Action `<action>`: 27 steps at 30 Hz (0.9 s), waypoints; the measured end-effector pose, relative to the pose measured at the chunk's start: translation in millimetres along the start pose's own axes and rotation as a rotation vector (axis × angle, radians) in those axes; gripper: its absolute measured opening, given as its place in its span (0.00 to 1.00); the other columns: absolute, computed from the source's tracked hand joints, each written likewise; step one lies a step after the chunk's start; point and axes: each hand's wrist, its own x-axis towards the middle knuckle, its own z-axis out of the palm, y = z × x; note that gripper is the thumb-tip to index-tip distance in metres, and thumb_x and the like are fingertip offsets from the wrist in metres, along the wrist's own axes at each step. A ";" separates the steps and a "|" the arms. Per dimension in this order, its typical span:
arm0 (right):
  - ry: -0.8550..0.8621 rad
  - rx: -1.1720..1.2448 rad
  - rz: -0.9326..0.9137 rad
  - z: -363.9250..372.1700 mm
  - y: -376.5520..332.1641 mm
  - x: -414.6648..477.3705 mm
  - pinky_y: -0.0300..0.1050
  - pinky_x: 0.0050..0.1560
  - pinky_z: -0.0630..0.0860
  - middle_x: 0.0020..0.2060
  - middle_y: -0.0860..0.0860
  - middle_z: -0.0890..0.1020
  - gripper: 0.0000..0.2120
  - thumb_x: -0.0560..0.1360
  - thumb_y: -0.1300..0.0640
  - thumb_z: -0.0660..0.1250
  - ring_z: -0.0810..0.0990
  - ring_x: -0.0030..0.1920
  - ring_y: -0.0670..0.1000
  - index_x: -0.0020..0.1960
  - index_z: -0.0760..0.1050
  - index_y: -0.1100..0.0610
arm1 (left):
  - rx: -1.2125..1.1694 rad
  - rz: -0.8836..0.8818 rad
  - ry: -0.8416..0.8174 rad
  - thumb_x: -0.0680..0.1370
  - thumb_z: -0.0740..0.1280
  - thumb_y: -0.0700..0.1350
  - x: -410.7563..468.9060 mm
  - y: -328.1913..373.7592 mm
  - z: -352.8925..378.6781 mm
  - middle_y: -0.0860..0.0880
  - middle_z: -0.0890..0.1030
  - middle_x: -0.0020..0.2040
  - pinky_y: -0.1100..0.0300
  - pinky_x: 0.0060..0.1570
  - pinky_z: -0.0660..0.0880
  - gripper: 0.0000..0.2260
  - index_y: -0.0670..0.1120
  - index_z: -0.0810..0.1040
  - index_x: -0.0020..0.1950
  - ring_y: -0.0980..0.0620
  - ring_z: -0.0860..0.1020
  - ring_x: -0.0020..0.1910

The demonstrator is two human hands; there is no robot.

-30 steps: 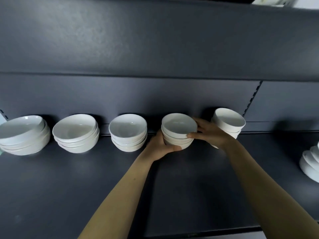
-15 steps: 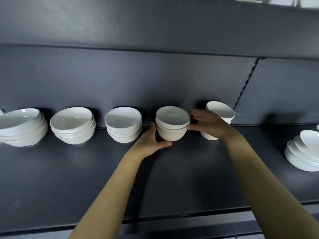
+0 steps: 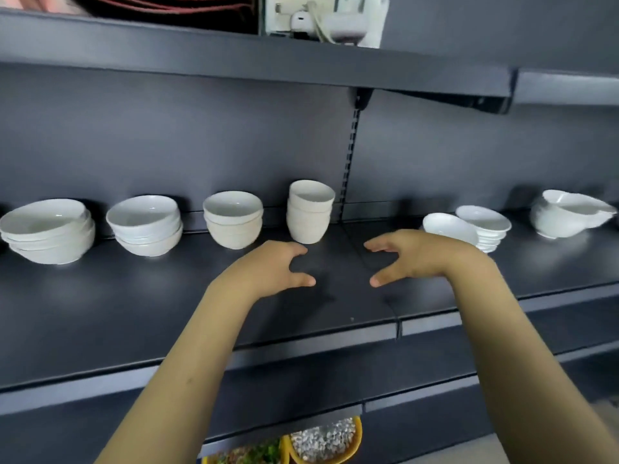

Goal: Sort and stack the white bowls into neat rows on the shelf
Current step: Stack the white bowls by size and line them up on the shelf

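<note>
The white bowls stood in 4 nested stacks along the back of the dark shelf (image 3: 100, 313), rims up, all plain and glossy. From the left: a wide shallow stack (image 3: 47, 229), a slightly smaller stack (image 3: 145, 226), a deeper stack (image 3: 233, 219), and a tall narrow stack (image 3: 310, 211) just beside the slotted upright (image 3: 348, 162). They shrank in width and grew in height toward the right, with gaps between them. Each stack held only more bowls of its own kind, several deep; blur hid the exact count.

Past the upright, on the next section, a tilted bowl (image 3: 449, 227) leaned beside a short stack of small dishes (image 3: 485, 226), and farther right a loose pile (image 3: 569, 214) sat with its top bowl askew.

Below the shelf, a yellow tub (image 3: 326, 440) held pale gravel-like bits, and something green (image 3: 254, 457) lay beside it, too blurred to name. A white device with a cable (image 3: 321, 21) sat on the upper shelf (image 3: 234, 58).

The left hand (image 3: 271, 266) and right hand (image 3: 418, 254) hovered over the bare shelf, facing each other, each with thumb and fingers spread wide and holding nothing. The tall narrow stack stood just behind the gap between them, apart from both. The right hand's back overlapped the tilted bowl in view; contact could not be told.
</note>
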 end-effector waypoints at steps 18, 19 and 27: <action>0.265 0.041 0.349 -43.8 253.8 -229.7 0.39 0.66 0.64 0.70 0.45 0.71 0.39 0.67 0.46 0.77 0.68 0.70 0.47 0.74 0.66 0.51 | 0.237 0.364 -0.130 0.75 0.69 0.59 51.4 294.9 115.1 0.51 0.69 0.72 0.59 0.61 0.69 0.31 0.51 0.65 0.76 0.50 0.71 0.67; 0.267 0.043 0.371 -47.4 265.2 -231.5 0.41 0.68 0.64 0.71 0.45 0.70 0.40 0.67 0.45 0.77 0.68 0.70 0.48 0.74 0.65 0.51 | 0.246 0.375 -0.142 0.76 0.69 0.58 60.1 304.5 120.0 0.51 0.69 0.72 0.59 0.62 0.69 0.31 0.51 0.65 0.75 0.50 0.71 0.67; 0.324 0.048 0.459 -82.3 358.8 -209.1 0.44 0.69 0.64 0.71 0.45 0.70 0.40 0.69 0.43 0.75 0.67 0.71 0.49 0.75 0.63 0.50 | 0.274 0.418 -0.194 0.76 0.68 0.59 157.5 367.0 157.3 0.49 0.70 0.71 0.59 0.59 0.70 0.31 0.50 0.65 0.75 0.49 0.72 0.66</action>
